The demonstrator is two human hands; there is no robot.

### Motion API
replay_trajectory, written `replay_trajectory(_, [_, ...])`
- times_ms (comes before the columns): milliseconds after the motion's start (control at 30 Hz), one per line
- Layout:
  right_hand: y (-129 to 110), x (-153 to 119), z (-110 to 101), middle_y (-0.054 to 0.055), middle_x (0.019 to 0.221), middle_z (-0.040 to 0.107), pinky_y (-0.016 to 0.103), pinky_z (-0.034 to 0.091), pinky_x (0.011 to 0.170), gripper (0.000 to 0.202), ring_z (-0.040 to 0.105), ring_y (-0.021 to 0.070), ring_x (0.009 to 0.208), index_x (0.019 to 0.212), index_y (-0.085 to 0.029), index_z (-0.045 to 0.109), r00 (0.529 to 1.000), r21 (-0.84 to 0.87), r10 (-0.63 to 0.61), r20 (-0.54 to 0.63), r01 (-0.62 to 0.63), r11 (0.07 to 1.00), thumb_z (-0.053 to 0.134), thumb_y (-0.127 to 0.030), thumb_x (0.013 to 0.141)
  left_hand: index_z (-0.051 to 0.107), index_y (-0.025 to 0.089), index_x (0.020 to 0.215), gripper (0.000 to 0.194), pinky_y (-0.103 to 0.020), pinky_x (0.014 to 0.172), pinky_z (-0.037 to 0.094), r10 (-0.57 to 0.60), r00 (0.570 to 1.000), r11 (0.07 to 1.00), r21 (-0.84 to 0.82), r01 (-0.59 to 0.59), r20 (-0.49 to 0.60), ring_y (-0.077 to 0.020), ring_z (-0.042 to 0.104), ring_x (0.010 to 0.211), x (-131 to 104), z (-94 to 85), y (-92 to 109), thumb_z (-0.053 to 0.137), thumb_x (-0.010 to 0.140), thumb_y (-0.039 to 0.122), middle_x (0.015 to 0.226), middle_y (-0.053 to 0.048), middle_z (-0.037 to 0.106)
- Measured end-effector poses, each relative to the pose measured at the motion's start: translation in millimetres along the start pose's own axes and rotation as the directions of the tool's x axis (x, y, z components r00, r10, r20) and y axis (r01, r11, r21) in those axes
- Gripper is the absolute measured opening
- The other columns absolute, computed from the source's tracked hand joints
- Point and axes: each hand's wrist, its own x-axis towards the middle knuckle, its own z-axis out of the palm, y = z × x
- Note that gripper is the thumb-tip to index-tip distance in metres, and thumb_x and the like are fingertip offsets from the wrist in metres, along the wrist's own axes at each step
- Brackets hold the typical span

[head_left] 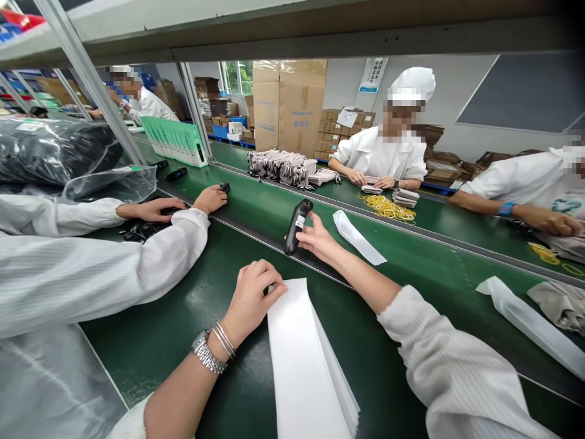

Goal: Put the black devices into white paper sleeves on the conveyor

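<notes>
My right hand point(320, 241) holds a black handheld device point(298, 228) with a small white label, upright between thumb and fingers above the belt's near edge. In front of me lies a fanned stack of long white sleeves point(304, 366). My left hand point(256, 296), with a watch and bangles at its wrist, pinches the top left corner of the uppermost sleeve. On the green belt point(256, 213), just beyond my right hand, rests a single white sleeve point(359, 238); whether it contains anything I cannot tell.
At left, a co-worker's hand point(211, 198) grips a small black device near a green rack point(176, 141). Across the belt, a person handles grey pouches beside yellow rubber bands point(388, 207). Another white sleeve point(530, 323) lies at right. A shelf point(292, 30) hangs overhead.
</notes>
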Motion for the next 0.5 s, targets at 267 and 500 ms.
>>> replay_trajectory(267, [-17.7, -66.0, 26.2, 0.001, 0.108, 0.057, 0.038, 0.055, 0.077, 0.092, 0.066, 0.0174, 0.085, 0.137, -0.039, 0.022, 0.977, 0.114, -0.053, 0.207, 0.030, 0.993, 0.081, -0.032, 0.067, 0.061, 0.021, 0.080, 0.008, -0.036, 0.089, 0.039, 0.018, 0.997, 0.994, -0.106, -0.025, -0.069, -0.0180, 0.053, 0.093, -2.4, -3.9, 10.2, 0.059, 0.087, 0.024, 0.093, -0.002, 0.053])
replay_trajectory(500, [-20.1, -82.4, 48.0, 0.002, 0.095, 0.061, 0.029, 0.045, 0.081, 0.035, 0.057, 0.0152, 0.088, 0.102, -0.021, 0.063, 0.931, -0.123, -0.005, 0.365, 0.054, 0.991, 0.064, -0.050, 0.082, 0.057, 0.020, 0.080, 0.013, -0.033, 0.087, 0.045, -0.089, 0.961, 0.969, -0.247, 0.023, -0.260, -0.0184, 0.052, 0.094, -4.6, -8.1, 15.6, 0.053, 0.090, 0.029, 0.093, -0.004, 0.048])
